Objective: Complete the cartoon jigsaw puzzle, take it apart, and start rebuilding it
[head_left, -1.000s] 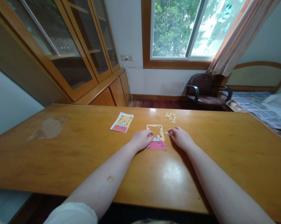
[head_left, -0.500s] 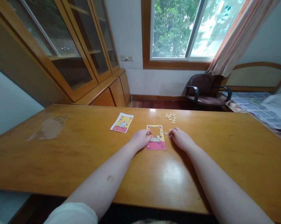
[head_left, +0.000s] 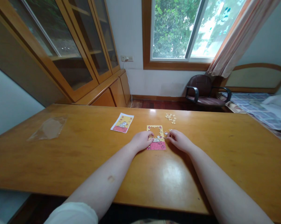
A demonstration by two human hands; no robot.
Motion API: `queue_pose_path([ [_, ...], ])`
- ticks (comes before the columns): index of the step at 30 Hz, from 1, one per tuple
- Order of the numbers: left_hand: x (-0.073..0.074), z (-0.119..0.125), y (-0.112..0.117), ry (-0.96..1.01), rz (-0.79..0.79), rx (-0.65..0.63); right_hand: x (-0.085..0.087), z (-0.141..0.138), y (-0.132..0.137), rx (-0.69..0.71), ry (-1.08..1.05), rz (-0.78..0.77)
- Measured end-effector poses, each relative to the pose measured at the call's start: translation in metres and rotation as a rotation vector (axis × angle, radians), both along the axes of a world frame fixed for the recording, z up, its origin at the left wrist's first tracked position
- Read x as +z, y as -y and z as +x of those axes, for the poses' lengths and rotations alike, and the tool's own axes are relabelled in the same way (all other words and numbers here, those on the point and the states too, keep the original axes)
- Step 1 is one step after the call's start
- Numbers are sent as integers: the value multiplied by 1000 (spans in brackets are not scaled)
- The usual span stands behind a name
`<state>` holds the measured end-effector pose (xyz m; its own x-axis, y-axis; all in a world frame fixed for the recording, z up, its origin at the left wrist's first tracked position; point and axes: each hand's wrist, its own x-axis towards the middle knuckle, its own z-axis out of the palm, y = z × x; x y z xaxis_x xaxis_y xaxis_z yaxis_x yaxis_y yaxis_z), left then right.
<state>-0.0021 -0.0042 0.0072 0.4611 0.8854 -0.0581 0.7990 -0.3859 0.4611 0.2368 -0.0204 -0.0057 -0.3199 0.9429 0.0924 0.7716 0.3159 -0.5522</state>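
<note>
A small jigsaw puzzle (head_left: 157,145) lies on the table, pink at the bottom and yellow around the top, with a gap in its upper middle. Against its left side rests my left hand (head_left: 142,141), fingers curled and pressed on the puzzle. My right hand (head_left: 179,139) is just right of the puzzle, thumb and fingers pinched on a puzzle piece (head_left: 165,137) by its right edge; the fingers mostly hide that piece. Another loose puzzle piece (head_left: 170,130) lies just beyond those fingertips.
Farther back is a pile of puzzle pieces (head_left: 170,117), pale side up. A picture card (head_left: 122,123) showing a similar design lies left of the puzzle. A clear plastic bag (head_left: 49,128) is at the table's far left. Behind the wooden table (head_left: 89,124) stands an office chair (head_left: 201,88).
My right hand has shifted slightly left, toward the puzzle's right edge. My left hand has moved a little right and nearer, over the puzzle's left part.
</note>
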Motion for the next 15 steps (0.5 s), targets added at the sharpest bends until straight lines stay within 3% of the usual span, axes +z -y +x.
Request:
queue_pose_path([
  [6,0,1,2,-23,28,-34,1,-20,7,90,-37,-98],
  [15,3,4,9,5,53,-255,-8,-18,3,66,-27,18],
])
